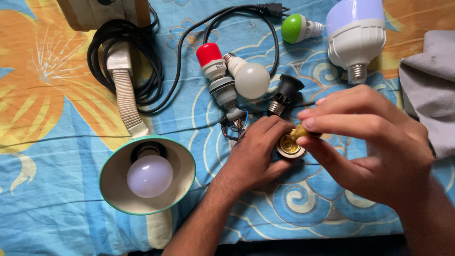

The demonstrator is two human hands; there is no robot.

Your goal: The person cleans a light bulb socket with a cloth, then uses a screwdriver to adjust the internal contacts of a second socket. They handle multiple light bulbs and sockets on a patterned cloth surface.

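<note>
Left hand (253,151) wrapped around a lamp socket (290,146), brass mouth upward, on the patterned blue cloth (57,189). Right hand (374,142) pinching a small yellowish tool (299,132), tip inside socket. White bulb (251,79) and desk lamp (148,174) nearby.

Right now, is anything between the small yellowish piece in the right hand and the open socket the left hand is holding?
Nothing visible: the yellowish piece sits right at the rim of the socket.

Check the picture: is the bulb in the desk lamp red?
No. The bulb inside the green-rimmed desk lamp is pale white, while the red-capped bulb lies apart on the cloth.
</note>
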